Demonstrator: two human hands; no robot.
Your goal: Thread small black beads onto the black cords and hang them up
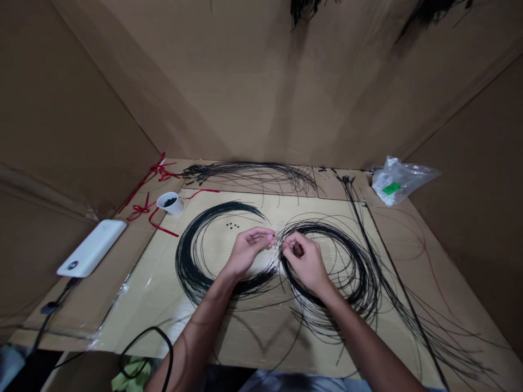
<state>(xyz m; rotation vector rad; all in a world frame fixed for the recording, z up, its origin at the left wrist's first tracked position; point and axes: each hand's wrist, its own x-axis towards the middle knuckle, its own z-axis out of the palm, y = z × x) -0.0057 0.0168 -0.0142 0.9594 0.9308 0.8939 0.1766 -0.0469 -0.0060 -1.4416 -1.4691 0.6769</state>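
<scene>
Fingers [269, 235] of left hand [247, 251], right hand [305, 264] pinching black wire [278, 240]; two wire coils [188, 269] beneath

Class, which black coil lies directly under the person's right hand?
The right coil, circling beneath the right hand; the other coil curves around the left hand.

Wire coils [188, 261] on cardboard sheet [261, 337], cup [170, 203] behind left, plastic bag [398, 179] behind right

Whatever the left hand [247, 251] and right hand [305, 264] hold at their fingertips is too small to tell, as are the black bits [169, 202] in the white cup [175, 207]; a black cable [152, 328] runs off the bottom edge
</scene>
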